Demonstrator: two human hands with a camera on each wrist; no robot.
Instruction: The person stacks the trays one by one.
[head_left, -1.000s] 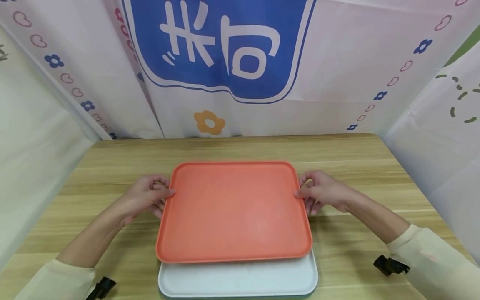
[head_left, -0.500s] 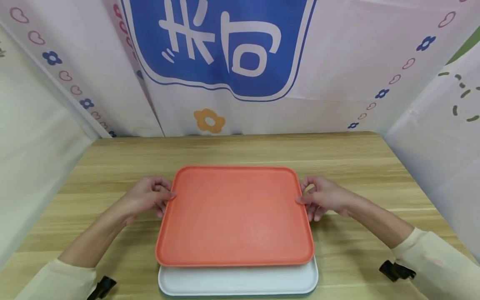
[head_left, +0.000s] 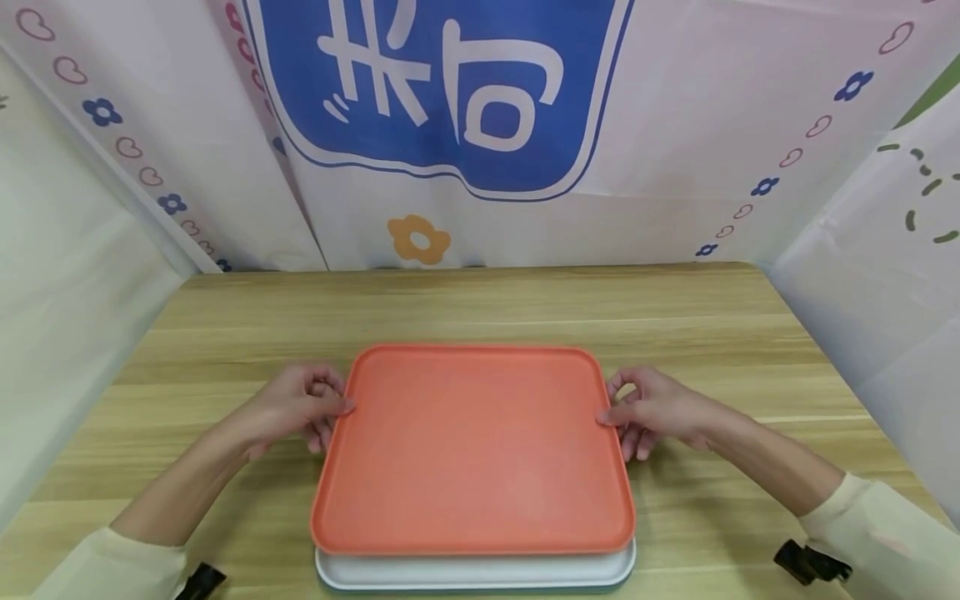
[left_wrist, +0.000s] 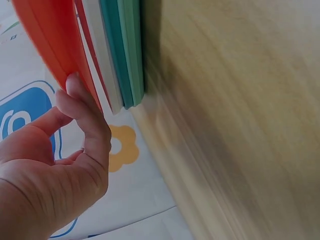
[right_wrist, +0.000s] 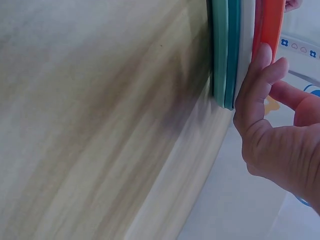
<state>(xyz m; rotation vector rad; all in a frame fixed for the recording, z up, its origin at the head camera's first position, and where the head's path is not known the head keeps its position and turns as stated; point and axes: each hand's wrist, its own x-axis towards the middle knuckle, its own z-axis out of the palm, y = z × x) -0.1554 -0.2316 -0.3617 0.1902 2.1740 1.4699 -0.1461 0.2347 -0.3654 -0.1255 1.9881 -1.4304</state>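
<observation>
An orange rectangular tray point(head_left: 480, 450) spans the middle of the head view, pinched at its left side by my left hand point(head_left: 296, 406) and at its right side by my right hand point(head_left: 656, 412). Each thumb lies on the tray's rim, with fingers underneath. Below it is a white tray point(head_left: 480, 575), mostly covered, its front strip showing. The left wrist view reveals a teal tray point(left_wrist: 114, 50) and light green layers point(left_wrist: 132, 60) beneath the white one. A narrow gap separates the orange tray from the white tray there.
The stack stands on a wood-grain table point(head_left: 225, 333). Printed cloth walls enclose it: a back cloth point(head_left: 637, 225) with a blue sign and an orange flower, plus side cloths at left point(head_left: 75, 250) and right point(head_left: 870, 292).
Both hands have brought the orange tray nearer to me and lower over the stack. Less of the white tray's front strip shows than before. The grip stays the same.
</observation>
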